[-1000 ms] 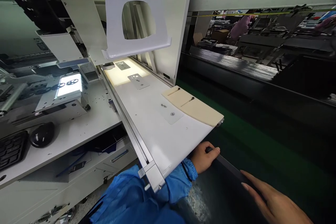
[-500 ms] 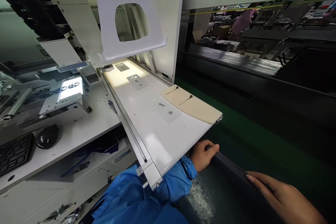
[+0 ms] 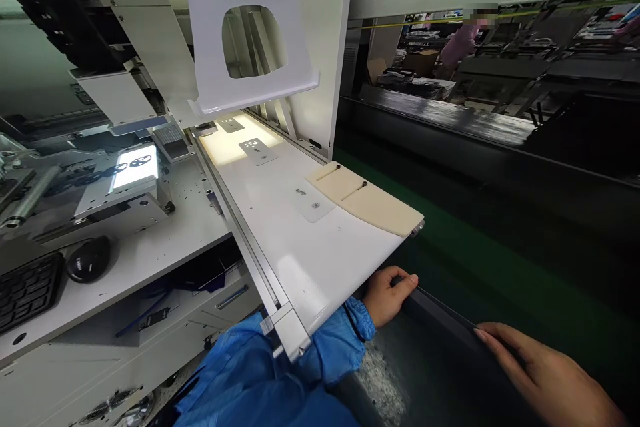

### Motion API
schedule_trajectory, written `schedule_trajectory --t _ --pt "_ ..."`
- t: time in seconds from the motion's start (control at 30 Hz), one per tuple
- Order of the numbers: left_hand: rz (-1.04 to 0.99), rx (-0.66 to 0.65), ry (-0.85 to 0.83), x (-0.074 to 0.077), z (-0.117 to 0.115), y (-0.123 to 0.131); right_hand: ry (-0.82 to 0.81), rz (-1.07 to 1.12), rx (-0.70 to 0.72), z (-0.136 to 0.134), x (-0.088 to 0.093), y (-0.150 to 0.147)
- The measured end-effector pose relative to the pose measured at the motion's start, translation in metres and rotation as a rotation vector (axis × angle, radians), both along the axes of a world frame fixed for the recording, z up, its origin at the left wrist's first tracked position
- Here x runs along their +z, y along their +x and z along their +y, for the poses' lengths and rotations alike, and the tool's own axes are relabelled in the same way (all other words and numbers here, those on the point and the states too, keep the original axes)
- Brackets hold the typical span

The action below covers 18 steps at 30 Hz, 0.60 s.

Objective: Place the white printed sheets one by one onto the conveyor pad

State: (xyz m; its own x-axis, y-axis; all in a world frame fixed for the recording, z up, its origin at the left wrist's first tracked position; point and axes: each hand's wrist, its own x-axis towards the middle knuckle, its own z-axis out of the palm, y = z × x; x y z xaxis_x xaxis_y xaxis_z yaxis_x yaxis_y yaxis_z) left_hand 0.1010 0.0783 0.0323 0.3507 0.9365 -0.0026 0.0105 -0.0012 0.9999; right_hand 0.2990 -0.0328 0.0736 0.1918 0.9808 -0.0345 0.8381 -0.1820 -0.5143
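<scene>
My left hand (image 3: 390,296), beyond a blue sleeve, is closed over the edge of a dark side rail (image 3: 445,310), thumb and forefinger near each other. Farther right along that rail, my right hand (image 3: 545,367) grips the same edge; most of its fingers are hidden. Left of my hands, a white conveyor belt (image 3: 300,267) slopes away into a machine. Several thin translucent sheets lie on it: a near one (image 3: 318,207) with small dark prints, a middle one (image 3: 258,151) with cut-outs, and a far one (image 3: 230,123) in a lit patch.
A cream guide plate (image 3: 365,197) sits at the belt's right side. A white cover (image 3: 250,90) with an opening hangs above. On the left bench are a black mouse (image 3: 89,259), a keyboard (image 3: 30,290) and a lit screen (image 3: 134,170). A person in pink (image 3: 460,43) stands far back.
The translucent sheets have travelled a little farther along the belt toward the machine. My right hand has shifted slightly right along the rail; my left hand stays in place.
</scene>
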Motion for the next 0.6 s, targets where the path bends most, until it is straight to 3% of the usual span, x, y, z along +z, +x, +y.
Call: schedule_trajectory --t 0.23,0.6 --pt "-0.005 0.003 -0.011 0.001 0.0 0.0 -0.173 0.042 0.034 0.006 -0.003 -0.001" --pt "0.008 0.022 -0.008 0.002 0.0 0.0 -0.086 0.023 0.027 -0.006 -0.022 0.027"
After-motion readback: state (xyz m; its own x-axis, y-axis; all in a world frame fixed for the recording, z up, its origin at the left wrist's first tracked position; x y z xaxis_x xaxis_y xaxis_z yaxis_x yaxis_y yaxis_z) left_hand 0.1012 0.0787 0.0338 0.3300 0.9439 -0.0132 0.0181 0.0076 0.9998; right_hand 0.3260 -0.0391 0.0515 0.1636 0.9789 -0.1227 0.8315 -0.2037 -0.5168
